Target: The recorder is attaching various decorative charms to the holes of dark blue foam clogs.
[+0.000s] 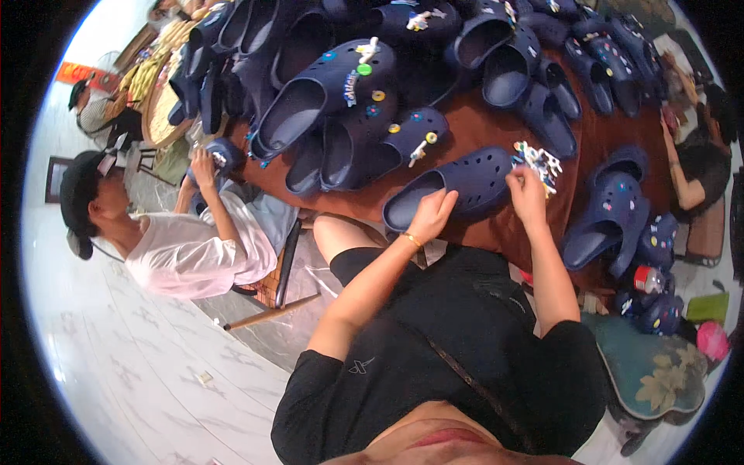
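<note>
A dark blue foam clog (477, 186) with holes across its toe lies level at the table's near edge. My left hand (434, 215) grips it by the near side of its opening, thumb and fingers closed on the rim. At the toe end my right hand (528, 198) is closed in a pinch; whatever is between its fingertips is too small to make out. Just beyond those fingers sits a small heap of colourful shoe charms (549, 164). No charms show on the clog's toe. Left of it, a decorated clog (418, 139) carries several charms.
Many blue clogs (333, 85) are piled over the brown-covered table (484, 128). More clogs (608, 205) lie at its right edge, above a cushioned stool (632, 368). A person (186, 240) on the left handles a clog; another person (701, 174) sits at the right.
</note>
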